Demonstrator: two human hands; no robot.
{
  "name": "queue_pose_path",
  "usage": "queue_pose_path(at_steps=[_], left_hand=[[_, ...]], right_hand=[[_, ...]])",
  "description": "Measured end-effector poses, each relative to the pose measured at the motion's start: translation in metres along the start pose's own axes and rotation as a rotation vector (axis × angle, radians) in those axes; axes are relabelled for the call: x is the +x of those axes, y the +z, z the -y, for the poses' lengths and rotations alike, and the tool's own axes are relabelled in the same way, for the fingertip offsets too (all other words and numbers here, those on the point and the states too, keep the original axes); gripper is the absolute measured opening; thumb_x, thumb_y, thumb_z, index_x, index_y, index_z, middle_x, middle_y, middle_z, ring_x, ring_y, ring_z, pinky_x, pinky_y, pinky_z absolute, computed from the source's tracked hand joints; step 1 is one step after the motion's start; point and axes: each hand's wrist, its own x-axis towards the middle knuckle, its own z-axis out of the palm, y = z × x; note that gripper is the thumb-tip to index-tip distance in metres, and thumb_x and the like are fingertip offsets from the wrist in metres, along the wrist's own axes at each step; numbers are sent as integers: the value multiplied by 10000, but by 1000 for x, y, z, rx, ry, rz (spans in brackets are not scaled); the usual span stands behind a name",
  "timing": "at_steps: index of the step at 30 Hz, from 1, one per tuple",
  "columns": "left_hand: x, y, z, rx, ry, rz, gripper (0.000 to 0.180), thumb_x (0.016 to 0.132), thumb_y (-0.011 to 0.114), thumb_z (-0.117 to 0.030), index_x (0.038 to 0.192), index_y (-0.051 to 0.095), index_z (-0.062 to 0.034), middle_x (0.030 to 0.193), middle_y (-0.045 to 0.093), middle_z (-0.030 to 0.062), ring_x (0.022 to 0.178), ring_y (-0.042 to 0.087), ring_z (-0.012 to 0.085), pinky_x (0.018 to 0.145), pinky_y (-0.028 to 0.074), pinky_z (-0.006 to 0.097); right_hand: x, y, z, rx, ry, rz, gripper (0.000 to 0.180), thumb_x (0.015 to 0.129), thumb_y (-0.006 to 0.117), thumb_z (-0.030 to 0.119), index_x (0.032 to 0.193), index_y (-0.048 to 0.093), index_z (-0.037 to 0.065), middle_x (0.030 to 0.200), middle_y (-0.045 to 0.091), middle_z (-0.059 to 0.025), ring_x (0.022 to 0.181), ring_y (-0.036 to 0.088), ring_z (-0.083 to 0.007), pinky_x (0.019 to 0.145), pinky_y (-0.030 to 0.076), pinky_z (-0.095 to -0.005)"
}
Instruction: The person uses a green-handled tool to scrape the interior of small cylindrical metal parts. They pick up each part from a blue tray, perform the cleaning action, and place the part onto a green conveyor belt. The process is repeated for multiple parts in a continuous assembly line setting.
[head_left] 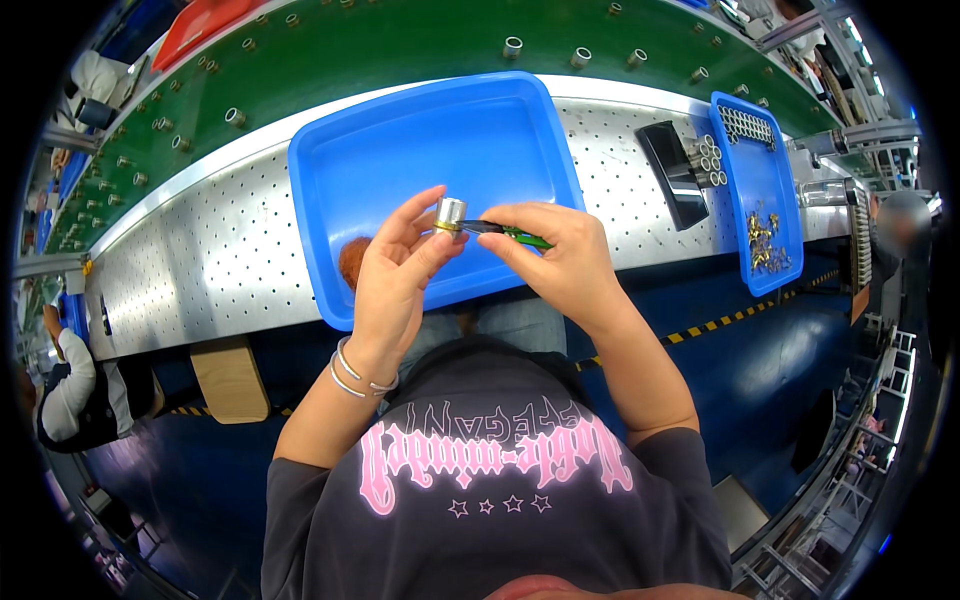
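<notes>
The left hand (400, 262) grips a short, shiny silver metal cylinder with a yellowish band at its lower end (451, 211) between thumb and fingers, holding it above the near part of a large blue plastic tray (400, 135). The right hand (562, 248) is closed around a slim tool with green-and-black handles (526, 238), its dark tip at the cylinder's lower end. Inside the tray, partly hidden by the left hand, lies a rough brown rounded object (352, 260). The tray overhangs the near edge of the perforated silver metal worktop (200, 262). Toward the worktop's right end lie a flat black rectangular object (674, 175), a cluster of silver metal rings (711, 163) beside it, and a smaller blue plastic tray (766, 187) containing lined-up rings (747, 128) and small brass-coloured pieces (768, 246). Along the far edge runs a green belt (400, 48) carrying scattered silver cylinders (513, 47).
</notes>
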Motion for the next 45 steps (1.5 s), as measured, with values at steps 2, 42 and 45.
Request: queue_pose_path(at_steps=[2, 42, 45], left_hand=[[0, 1, -1, 3, -2, 0, 463, 841, 631, -91, 1273, 469, -49, 1106, 559, 95, 988, 563, 176, 874, 459, 306], [-3, 3, 8, -54, -5, 39, 427, 855, 602, -65, 1251, 449, -18, 1089, 554, 89, 979, 575, 171, 860, 479, 301], [-3, 6, 3, -86, -45, 37, 420, 864, 596, -85, 1252, 450, -18, 1077, 555, 85, 973, 581, 175, 857, 482, 297]], right_hand=[[0, -1, -1, -2, -2, 1, 179, 760, 692, 209, 865, 690, 64, 783, 670, -92, 631, 631, -226, 535, 476, -279], [-3, 9, 2, 199, -29, -21, 132, 767, 654, 82, 858, 597, 6, 812, 598, -93, 742, 599, -235, 649, 466, -296], [-3, 7, 3, 274, 16, -83, 121, 766, 646, 40, 859, 585, -8, 842, 613, -95, 772, 607, -218, 680, 475, -285]])
